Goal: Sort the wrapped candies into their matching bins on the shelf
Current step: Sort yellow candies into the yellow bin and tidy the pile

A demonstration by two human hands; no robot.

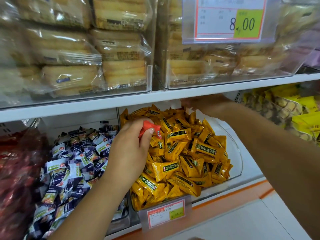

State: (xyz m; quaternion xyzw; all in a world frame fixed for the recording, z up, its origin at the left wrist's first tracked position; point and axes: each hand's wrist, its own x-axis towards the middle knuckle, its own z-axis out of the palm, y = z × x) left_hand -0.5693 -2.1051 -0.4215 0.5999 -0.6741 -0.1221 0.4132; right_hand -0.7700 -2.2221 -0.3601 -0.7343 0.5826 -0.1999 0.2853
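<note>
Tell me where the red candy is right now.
Head view, centre: the red candy is pinched in the left hand, above the left edge of the yellow candies, just right of the blue-and-white candies.

red wrapped candy [147, 126] aloft over the heaped yellow-candy bin [238, 153]

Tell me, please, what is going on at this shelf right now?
A person is sorting wrapped candies. The left hand pinches a red candy over the yellow candy bin; the red candies lie at far left. The right hand reaches toward the back of that bin, too blurred to tell whether it holds anything.
</note>
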